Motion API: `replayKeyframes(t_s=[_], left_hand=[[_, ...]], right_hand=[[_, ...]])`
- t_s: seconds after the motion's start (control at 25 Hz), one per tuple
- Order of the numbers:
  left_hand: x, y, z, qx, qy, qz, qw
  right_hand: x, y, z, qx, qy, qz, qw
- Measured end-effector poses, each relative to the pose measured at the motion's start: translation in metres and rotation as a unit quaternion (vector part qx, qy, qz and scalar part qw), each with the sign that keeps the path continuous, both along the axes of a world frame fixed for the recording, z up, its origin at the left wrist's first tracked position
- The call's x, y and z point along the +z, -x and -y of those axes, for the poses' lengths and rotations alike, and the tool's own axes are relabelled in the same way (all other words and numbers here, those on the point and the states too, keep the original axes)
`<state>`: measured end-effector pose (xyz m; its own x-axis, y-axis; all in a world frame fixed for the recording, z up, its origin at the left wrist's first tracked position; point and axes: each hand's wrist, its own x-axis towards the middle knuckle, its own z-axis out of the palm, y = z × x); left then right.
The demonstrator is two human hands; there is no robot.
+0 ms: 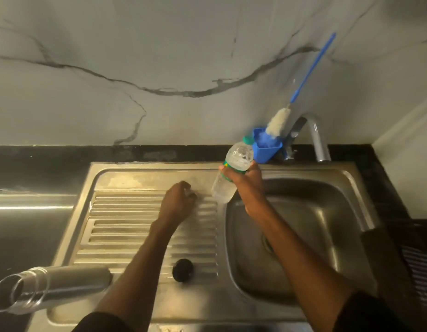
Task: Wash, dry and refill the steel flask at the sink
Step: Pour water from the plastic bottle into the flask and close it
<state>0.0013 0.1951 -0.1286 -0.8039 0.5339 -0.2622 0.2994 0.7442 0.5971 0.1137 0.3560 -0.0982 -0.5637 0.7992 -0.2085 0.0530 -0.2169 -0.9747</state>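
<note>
Right hand grips plastic bottle | left hand curled on drainboard, contents unclear | steel flask lying at 8 o'clock | black cap at 6 | brush at 1.

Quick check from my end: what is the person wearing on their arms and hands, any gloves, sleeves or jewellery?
Both hands are bare: no gloves on the left hand or the right hand, and no rings, watch or bands show. The forearms are uncovered too. Dark, apparently black sleeves begin only near the elbows, at the bottom edge of the view, one on each arm. No markings show on them.
</note>
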Motion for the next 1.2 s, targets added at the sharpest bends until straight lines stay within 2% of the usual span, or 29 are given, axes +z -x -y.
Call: replayKeyframes(t_s=[0.08,0.12,0.24,0.32,0.4,0.48,0.56,0.6,0.64,0.72,0.8,0.88,0.96,1.04,1.08,1.2], left_hand=[[0.030,-0.018,-0.004,0.056,-0.141,0.041,0.988],[0.050,-0.035,-0.010,0.057,-0.211,0.096,0.971],[0.099,-0.084,-0.016,-0.015,-0.354,0.319,0.879],[0.108,-0.108,-0.011,-0.069,-0.404,0.410,0.815],[0.109,-0.128,0.000,-0.073,-0.423,0.451,0.782],[0.112,-0.143,0.009,-0.026,-0.441,0.481,0.757],[0.116,-0.154,0.016,0.047,-0.440,0.510,0.738],[0.118,-0.159,0.018,0.078,-0.430,0.507,0.743],[0.119,-0.165,0.022,0.107,-0.418,0.484,0.762],[0.116,-0.177,0.029,0.155,-0.402,0.396,0.811],[0.118,-0.193,0.036,0.217,-0.396,0.300,0.840],[0.122,-0.208,0.045,0.271,-0.401,0.218,0.848],[0.124,-0.214,0.058,0.310,-0.441,0.162,0.826],[0.119,-0.212,0.082,0.332,-0.472,0.128,0.807],[0.110,-0.210,0.095,0.334,-0.463,0.115,0.813],[0.056,-0.211,0.136,0.326,-0.308,0.065,0.892]], right_hand=[[0.009,-0.040,0.014,0.051,0.059,-0.018,0.997],[0.012,-0.059,0.022,0.077,0.107,-0.035,0.991],[0.026,-0.108,0.042,0.202,0.254,-0.076,0.943],[0.032,-0.135,0.051,0.288,0.297,-0.069,0.908],[0.037,-0.157,0.055,0.343,0.325,-0.073,0.878],[0.041,-0.171,0.056,0.372,0.338,-0.055,0.863],[0.043,-0.177,0.057,0.387,0.291,-0.012,0.875],[0.043,-0.179,0.059,0.387,0.241,0.013,0.890],[0.043,-0.182,0.062,0.382,0.180,0.043,0.906],[0.042,-0.184,0.073,0.359,0.067,0.101,0.925],[0.036,-0.184,0.091,0.320,-0.002,0.101,0.942],[0.025,-0.181,0.107,0.268,-0.096,0.124,0.950],[0.018,-0.179,0.114,0.253,-0.180,0.171,0.935],[0.016,-0.178,0.119,0.257,-0.205,0.186,0.926],[0.015,-0.178,0.121,0.254,-0.200,0.180,0.929],[0.014,-0.179,0.135,0.237,-0.198,0.164,0.937]])
